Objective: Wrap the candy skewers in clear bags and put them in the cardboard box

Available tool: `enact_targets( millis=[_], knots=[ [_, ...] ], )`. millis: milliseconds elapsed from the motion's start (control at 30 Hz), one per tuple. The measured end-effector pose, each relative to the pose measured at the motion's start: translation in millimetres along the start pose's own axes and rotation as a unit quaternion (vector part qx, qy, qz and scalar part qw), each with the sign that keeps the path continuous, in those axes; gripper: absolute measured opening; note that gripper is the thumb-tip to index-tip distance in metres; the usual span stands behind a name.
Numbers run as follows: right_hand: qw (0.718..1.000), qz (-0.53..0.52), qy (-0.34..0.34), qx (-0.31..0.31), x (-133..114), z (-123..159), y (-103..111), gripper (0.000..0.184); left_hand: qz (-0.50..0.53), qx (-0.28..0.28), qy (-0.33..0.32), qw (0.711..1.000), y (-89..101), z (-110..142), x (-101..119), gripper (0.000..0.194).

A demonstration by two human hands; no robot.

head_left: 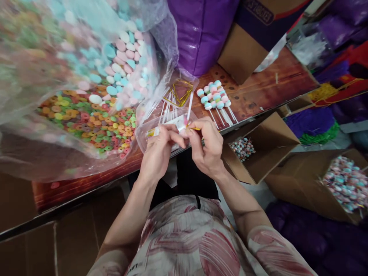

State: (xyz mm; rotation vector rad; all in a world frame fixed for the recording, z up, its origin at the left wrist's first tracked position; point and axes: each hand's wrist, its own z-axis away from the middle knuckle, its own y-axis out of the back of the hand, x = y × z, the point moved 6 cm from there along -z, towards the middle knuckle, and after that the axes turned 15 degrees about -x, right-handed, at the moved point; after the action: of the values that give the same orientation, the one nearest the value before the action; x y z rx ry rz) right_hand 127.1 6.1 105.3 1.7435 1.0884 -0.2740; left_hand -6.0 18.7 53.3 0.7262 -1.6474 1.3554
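Note:
My left hand [159,151] is closed in a pinch around a small marshmallow skewer, mostly hidden by my fingers. Its white stick [190,106] points up and away from me, with a pink bit at its lower end. Facing it, my right hand [207,143] pinches a gold twist tie [196,128] at the skewer, fingertips almost touching the left ones. Beneath both hands is a clear plastic container [139,132] with white sticks [169,109] and gold twist ties [184,94]. To its right, several marshmallow skewers [214,96] lie stacked on the wooden table [247,97].
A large clear bag [163,23] of pastel marshmallows [126,53] and ring candies [94,124] fills the left. Behind stand a purple bag [201,34] and a carton [241,50]. Lower right, cardboard boxes [267,143] hold many wrapped candies [346,184].

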Motion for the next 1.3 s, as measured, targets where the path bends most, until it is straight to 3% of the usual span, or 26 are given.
enact_targets(
  millis=[100,167,267,367,433,500,567,633,733,833,1000,1200,1300],
  knots=[
    [1.0,-0.017,-0.009,0.006,-2,9,4,0.014,-0.023,0.03,0.036,0.999,-3.0,4,-12,0.042],
    [0.995,-0.087,-0.024,0.031,3,22,7,0.015,-0.018,0.017,0.045,0.999,-11.1,4,-20,0.035],
    [0.964,-0.236,-0.112,0.038,24,48,4,0.019,-0.012,-0.019,0.064,0.998,-27.3,2,-30,0.026],
    [0.919,-0.327,-0.221,-0.016,49,79,-9,0.018,-0.13,-0.06,0.043,0.989,-38.6,-2,-33,0.022],
    [0.897,-0.358,-0.26,-0.009,67,101,-9,0.018,-0.254,-0.116,0.012,0.96,-42.7,-5,-33,0.02],
    [0.884,-0.383,-0.263,0.046,92,120,3,0.015,-0.355,-0.132,-0.006,0.926,-34.1,-8,-31,0.012],
    [0.893,-0.372,-0.232,0.104,118,133,24,0.017,-0.447,-0.083,-0.001,0.89,-11.4,-12,-28,0.014],
    [0.896,-0.362,-0.227,0.121,145,141,43,0.028,-0.544,-0.022,0.03,0.839,13.8,-16,-25,0.029],
    [0.899,-0.359,-0.231,0.103,166,139,54,0.04,-0.616,0.0,0.075,0.784,36.3,-22,-26,0.032],
    [0.899,-0.372,-0.215,0.091,155,125,42,0.03,-0.604,0.016,0.077,0.793,43.6,-28,-25,0.02],
    [0.9,-0.369,-0.213,0.095,108,93,6,0.011,-0.547,0.078,0.021,0.833,49.6,-30,-16,0.01],
    [0.955,-0.235,-0.172,-0.054,64,56,-18,0.01,-0.489,0.08,-0.029,0.868,55.8,-30,-10,0.015],
    [0.964,-0.204,-0.15,-0.083,55,42,-27,0.012,-0.409,0.107,-0.052,0.905,58.8,-28,-5,0.013]
  ],
)
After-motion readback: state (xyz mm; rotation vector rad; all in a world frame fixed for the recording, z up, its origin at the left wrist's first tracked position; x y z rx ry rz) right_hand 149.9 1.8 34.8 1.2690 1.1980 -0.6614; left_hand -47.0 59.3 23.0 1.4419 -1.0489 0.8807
